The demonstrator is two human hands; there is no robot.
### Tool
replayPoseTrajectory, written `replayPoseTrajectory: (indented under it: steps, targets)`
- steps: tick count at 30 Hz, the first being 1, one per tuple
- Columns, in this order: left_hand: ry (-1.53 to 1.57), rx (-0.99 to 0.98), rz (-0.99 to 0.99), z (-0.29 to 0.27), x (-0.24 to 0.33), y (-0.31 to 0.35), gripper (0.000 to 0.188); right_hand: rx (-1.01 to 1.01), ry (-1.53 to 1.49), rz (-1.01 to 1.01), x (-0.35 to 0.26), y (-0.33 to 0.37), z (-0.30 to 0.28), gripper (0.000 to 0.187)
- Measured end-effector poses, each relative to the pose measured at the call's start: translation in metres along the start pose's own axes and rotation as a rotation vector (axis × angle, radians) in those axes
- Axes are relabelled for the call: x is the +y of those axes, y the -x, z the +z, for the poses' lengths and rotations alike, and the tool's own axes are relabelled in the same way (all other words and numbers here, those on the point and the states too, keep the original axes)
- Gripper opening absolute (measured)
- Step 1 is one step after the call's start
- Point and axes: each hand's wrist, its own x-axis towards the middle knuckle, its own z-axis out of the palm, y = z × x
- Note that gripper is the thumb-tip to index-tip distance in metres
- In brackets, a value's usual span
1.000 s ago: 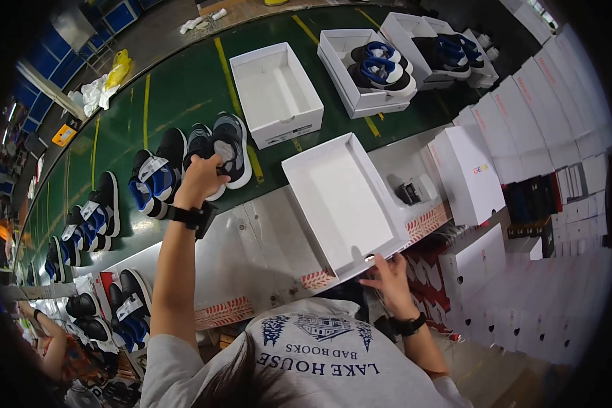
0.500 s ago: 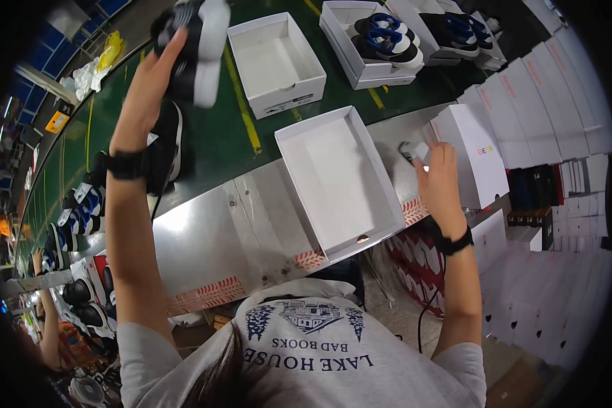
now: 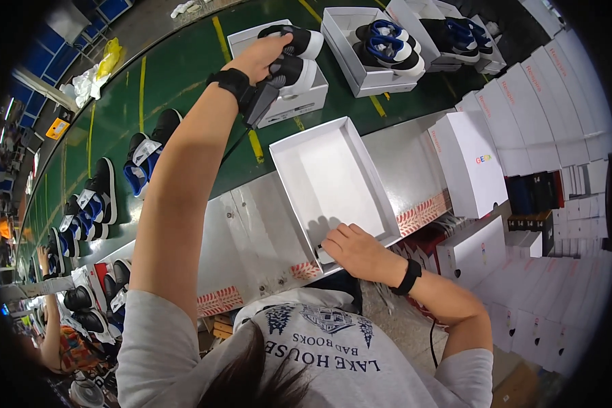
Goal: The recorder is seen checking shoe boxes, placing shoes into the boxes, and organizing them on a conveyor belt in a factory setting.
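Note:
My left hand [image 3: 264, 58] is closed on a pair of black shoes [image 3: 298, 71] with white soles. It holds them at an open white shoebox [image 3: 294, 109] on the green belt; how far in they sit is partly hidden. Closer to me, a second white open tray, perhaps a box lid [image 3: 333, 173], lies on the metal ledge. My right hand [image 3: 362, 253] bends over its near end with fingers curled. A small white and dark item [image 3: 324, 254] shows at its fingertips, too little to name. Dark straps circle both wrists.
Open boxes with black and blue shoes [image 3: 389, 51] stand at the far right of the green belt [image 3: 183, 88]. Several shoes [image 3: 102, 190] line its left. White boxes [image 3: 466, 163] are stacked on my right. A co-worker's arm [image 3: 51, 319] shows at far left.
My left hand has carried the shoes rightward to the far box. My right hand has moved from the ledge beside the boxes, left and toward me, to the near tray's front end.

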Motion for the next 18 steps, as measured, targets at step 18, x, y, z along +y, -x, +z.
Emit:
replayPoseTrajectory:
  steps: [18]
  targets:
    - [-1.127,0.160,0.361,-0.040,-0.101,0.037,0.034,0.521,0.218,0.740,0.070,0.073,-0.068,0.044]
